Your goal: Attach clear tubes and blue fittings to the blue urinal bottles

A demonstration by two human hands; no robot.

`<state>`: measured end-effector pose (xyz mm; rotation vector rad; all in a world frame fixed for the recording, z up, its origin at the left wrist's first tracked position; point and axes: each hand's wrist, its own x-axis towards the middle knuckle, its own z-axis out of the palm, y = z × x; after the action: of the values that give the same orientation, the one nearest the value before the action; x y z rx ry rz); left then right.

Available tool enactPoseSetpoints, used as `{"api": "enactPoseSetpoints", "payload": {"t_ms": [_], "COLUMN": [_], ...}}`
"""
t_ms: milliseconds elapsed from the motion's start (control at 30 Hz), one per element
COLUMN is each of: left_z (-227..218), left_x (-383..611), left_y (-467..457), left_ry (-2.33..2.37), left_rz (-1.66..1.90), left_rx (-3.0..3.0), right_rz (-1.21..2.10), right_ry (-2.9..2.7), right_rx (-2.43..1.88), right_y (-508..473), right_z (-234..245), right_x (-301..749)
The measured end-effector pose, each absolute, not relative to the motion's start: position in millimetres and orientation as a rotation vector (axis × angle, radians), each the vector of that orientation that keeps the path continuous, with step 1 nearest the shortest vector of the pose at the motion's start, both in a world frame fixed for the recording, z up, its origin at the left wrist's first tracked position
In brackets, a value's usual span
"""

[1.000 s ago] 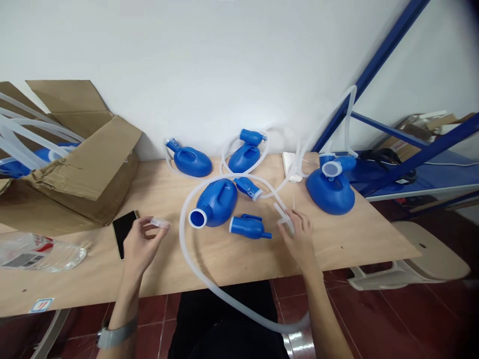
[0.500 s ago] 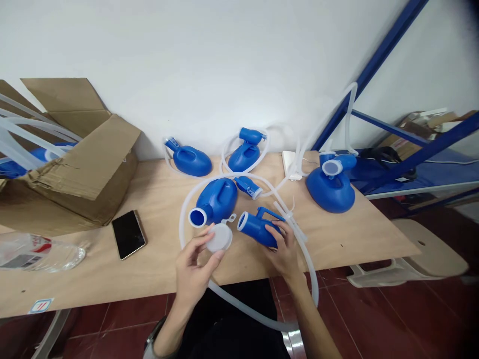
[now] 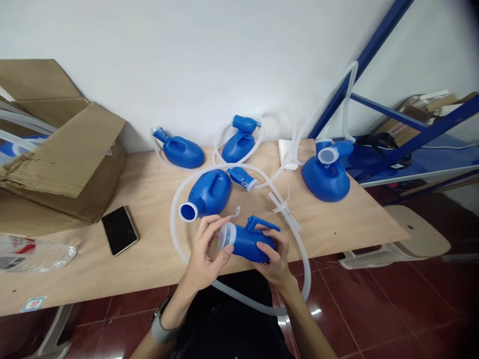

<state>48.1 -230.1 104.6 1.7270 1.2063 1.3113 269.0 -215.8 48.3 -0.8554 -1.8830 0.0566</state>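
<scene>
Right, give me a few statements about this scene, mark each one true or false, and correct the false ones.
1. The left hand holds a translucent cap at the mouth of a blue plastic urinal bottle. True.
2. The right hand is holding a smartphone. False: it grips the bottle's body, and the smartphone lies on the plywood table.
3. A grey band sits on the right wrist. False: the grey band is on the left wrist.
4. A translucent tube loops across the table and hangs past its front edge. True.
</scene>
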Motion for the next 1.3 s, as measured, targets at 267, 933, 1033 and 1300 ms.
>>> {"api": "enactPoseSetpoints", "payload": {"t_ms": [267, 933, 1033, 1300], "left_z": [100, 111, 105, 105], "left_x": [65, 50, 52, 47], "left_y": [-221, -201, -193, -187], "left_ry": [1.184, 0.854, 0.958, 1.156], "left_rz": [1.241, 1.071, 1.07, 1.297], "left_rx": [1.702, 2.189, 2.139, 2.23], "right_rz": [0.233, 0.662, 0.561, 0.326], "right_ry": [-1.972, -1.899, -1.951, -1.858], "right_rx": [-0.75, -0.767, -0.789, -1.017], "right_y": [-210, -194, -191, -187], "right_z": [40, 44, 41, 48], "right_x": [262, 259, 258, 272]}}
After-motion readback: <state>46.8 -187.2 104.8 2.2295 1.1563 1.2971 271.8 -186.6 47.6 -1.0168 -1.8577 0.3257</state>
